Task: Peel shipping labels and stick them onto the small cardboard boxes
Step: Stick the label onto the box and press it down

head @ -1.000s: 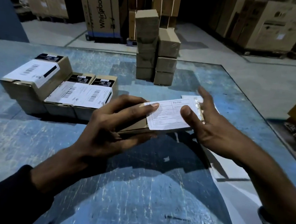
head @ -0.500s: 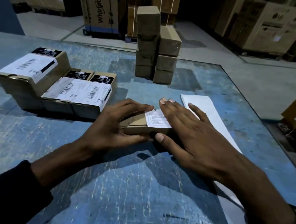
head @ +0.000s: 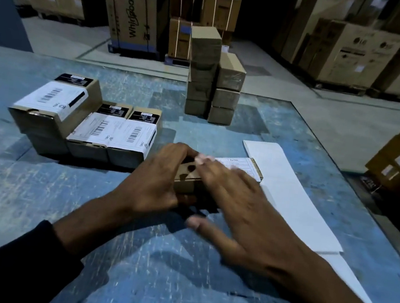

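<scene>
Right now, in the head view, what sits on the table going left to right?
Group of labelled boxes → left hand → box being labelled under the right hand → white label strip. The plain box stack stands farther back.

"Whirlpool" reads vertically on the tall carton, far beyond the hands. LG logo on stacked cartons, far right; barcoded labels left of the grip (print too small).
</scene>
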Available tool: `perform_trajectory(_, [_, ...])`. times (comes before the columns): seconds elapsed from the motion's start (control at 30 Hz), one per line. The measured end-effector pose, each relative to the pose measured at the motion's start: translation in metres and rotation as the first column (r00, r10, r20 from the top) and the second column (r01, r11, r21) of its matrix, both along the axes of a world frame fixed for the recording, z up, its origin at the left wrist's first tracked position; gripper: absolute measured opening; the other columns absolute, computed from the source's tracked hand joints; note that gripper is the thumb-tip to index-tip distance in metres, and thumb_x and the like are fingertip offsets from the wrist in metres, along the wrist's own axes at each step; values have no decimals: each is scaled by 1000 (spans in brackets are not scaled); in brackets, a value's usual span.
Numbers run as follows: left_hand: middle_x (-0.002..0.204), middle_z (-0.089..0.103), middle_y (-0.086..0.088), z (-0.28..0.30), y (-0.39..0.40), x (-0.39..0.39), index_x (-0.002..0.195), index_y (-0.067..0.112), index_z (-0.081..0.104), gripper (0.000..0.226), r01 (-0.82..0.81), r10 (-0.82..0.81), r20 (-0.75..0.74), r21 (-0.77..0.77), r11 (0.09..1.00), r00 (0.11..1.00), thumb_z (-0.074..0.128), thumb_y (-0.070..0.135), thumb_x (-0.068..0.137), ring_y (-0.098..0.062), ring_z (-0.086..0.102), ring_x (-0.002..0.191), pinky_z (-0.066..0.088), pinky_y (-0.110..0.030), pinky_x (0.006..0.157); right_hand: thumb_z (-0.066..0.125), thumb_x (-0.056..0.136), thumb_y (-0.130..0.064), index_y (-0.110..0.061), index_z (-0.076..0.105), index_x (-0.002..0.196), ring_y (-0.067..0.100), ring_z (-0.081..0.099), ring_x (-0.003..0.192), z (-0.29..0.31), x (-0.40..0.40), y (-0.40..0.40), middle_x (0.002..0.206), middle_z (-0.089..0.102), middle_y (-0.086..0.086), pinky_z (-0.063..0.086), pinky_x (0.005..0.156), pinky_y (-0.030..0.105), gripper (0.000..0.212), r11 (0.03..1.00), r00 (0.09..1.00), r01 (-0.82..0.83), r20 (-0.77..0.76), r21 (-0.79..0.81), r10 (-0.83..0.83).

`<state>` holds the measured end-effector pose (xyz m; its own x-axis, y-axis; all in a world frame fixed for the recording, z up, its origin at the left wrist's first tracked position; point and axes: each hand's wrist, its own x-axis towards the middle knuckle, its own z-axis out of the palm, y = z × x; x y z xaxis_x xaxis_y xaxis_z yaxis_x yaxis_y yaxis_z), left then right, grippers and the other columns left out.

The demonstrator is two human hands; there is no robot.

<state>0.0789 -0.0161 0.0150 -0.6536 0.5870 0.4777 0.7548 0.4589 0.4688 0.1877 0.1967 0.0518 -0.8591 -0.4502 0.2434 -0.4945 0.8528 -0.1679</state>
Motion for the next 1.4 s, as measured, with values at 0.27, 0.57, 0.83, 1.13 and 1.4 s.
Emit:
perform_trajectory(0.27, [145,64,-8,10,-3,5,145,9,62,65,-17,-59,-384,-191,981,921,63,49,94,-23,53,133,41,-33,110,9,99,-85,-25,9,171,6,-4,164,-16,-9,10,179,7,-5,1,134,40,93,961,965,263,-33,82,-261])
perform_trajectory(0.57, [148,65,-2,9,-1,13,147,16,65,54,55,-111,-341,-169,984,933,74,32,95,-17,60,138,49,-32,112,1,96,-86,-21,2,171,5,-10,163,-8,-5,23,180,-1,-2,-5,133,35,99,916,920,390,12,94,-393])
perform_trajectory(0.83, [148,65,-1,6,-2,10,142,12,68,54,159,-156,-162,3,987,974,78,18,89,-11,59,140,41,-41,123,14,106,-75,-18,-5,171,5,-21,161,-16,9,-18,179,-11,-2,-3,133,41,89,971,970,240,-30,3,-240])
perform_trajectory(1.13, [139,71,-3,-1,1,9,131,8,74,52,101,-86,-193,73,992,977,92,13,83,-14,64,134,36,-56,125,2,98,-83,-12,3,171,14,-10,165,-22,12,1,180,0,5,-1,134,43,101,877,883,469,-46,103,-467])
perform_trajectory(1.4, [136,72,-1,-1,-2,6,129,11,76,44,156,-131,-163,156,975,978,86,13,86,-11,66,131,40,-50,124,10,97,-84,-21,7,172,6,-6,163,23,-9,-22,180,2,-4,-4,133,35,97,937,927,348,163,-40,-337])
